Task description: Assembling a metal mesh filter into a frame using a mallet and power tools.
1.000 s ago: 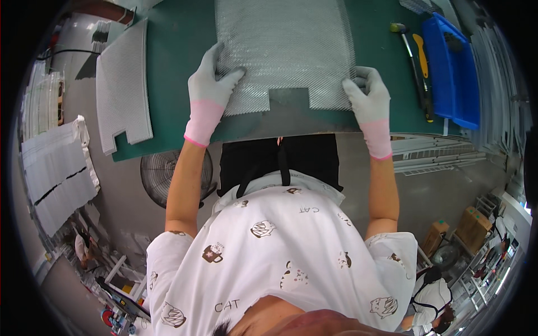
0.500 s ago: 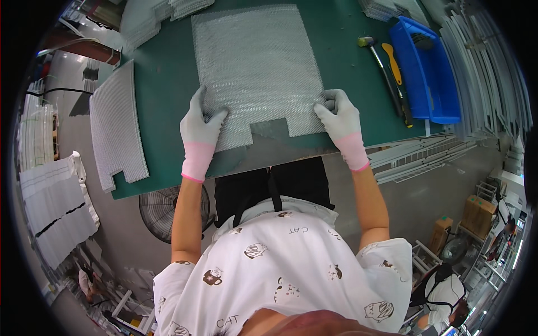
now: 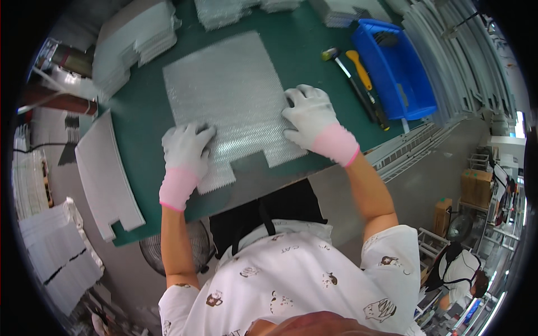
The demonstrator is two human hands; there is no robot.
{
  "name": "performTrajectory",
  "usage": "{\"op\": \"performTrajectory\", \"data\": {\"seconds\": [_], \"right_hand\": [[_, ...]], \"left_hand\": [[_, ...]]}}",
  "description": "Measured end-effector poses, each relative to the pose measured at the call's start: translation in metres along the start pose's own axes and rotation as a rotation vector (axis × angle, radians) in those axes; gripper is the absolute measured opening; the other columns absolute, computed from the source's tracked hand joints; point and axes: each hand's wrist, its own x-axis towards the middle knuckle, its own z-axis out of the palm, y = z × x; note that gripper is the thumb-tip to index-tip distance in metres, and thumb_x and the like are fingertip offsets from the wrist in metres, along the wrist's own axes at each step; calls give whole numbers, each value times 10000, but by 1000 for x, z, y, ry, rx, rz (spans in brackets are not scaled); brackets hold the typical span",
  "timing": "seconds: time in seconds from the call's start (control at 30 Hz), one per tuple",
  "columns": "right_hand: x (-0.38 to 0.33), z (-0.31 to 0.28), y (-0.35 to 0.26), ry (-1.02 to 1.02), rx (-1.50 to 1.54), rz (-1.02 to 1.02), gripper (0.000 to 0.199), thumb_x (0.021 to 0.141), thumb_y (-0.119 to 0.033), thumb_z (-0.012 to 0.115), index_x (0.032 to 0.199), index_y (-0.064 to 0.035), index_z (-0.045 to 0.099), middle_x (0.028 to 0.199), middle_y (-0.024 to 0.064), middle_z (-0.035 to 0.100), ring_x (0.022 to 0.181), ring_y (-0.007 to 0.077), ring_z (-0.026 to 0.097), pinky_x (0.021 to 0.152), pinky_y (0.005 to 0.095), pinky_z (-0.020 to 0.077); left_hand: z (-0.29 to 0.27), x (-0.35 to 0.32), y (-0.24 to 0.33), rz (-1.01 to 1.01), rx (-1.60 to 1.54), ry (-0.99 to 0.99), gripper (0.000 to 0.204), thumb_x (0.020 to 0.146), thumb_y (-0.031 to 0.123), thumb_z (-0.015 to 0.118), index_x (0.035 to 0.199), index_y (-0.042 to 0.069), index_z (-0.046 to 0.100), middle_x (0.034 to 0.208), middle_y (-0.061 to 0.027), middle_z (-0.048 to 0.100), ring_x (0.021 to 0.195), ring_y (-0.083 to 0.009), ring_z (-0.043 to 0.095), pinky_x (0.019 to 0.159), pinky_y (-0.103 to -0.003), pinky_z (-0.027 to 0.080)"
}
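A silver-grey mesh sheet (image 3: pixel 227 84) with a rectangular notch in its near edge lies flat on the green table (image 3: pixel 147 120). My left hand (image 3: pixel 186 148), in a white glove with a pink cuff, rests at the sheet's near left edge, thumb over the mesh and fingers apart. On the opposite edge, my right hand (image 3: pixel 312 115), gloved alike, touches the sheet with its thumb and bent fingers spread. Parts of the fingers at both edges are hidden from view.
Another notched mesh piece (image 3: pixel 106 173) lies along the table's left side. Stacked mesh sheets (image 3: pixel 137 39) stand far left. To the right are a hammer (image 3: pixel 353 81), a yellow-handled tool (image 3: pixel 360 68) and a blue bin (image 3: pixel 400 73). A fan (image 3: pixel 179 246) stands below the table edge.
The view has shifted, so the table appears turned. My left hand now lies flatter with its fingers spread; my right hand has moved farther up the sheet's right edge, back upward.
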Motion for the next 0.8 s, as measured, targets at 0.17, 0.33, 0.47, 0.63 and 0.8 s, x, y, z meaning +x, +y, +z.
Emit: {"op": "performTrajectory", "data": {"seconds": [0.17,0.33,0.47,0.63,0.8], "right_hand": [[122,-26,128,18,630,428,356,831,-347,691,983,-25,701,920,180,673,835,259,652,764,361,526],[162,-8,331,85,18,575,620,745,-507,726,780,108,665,688,260,638,617,312,620,634,460,478],[182,-6,370,-24,281,595,585,722,-430,797,831,121,632,672,154,641,580,216,607,554,423,473],[197,-63,360,-48,361,792,627,728,-545,773,845,43,588,712,81,583,555,171,523,463,364,398],[186,-105,333,35,573,946,618,713,-632,735,745,-42,554,665,51,529,575,174,505,479,325,370]], "left_hand": [[-15,-4,-14,8,-92,-77,284,679,88,635,941,170,709,1008,-22,643,998,-263,582,905,-433,408],[3,17,-5,53,-65,-172,199,671,168,619,843,157,719,882,-47,640,915,-262,603,840,-440,433],[4,16,-5,-49,-115,-72,170,712,152,613,845,158,720,875,-42,640,912,-242,615,839,-423,433],[3,20,-9,-94,-94,-140,109,747,169,613,807,127,694,825,-51,646,835,-254,639,801,-427,445],[1,36,-6,-104,-88,-196,141,762,208,604,811,104,685,840,-69,656,847,-270,647,797,-443,449]]}}
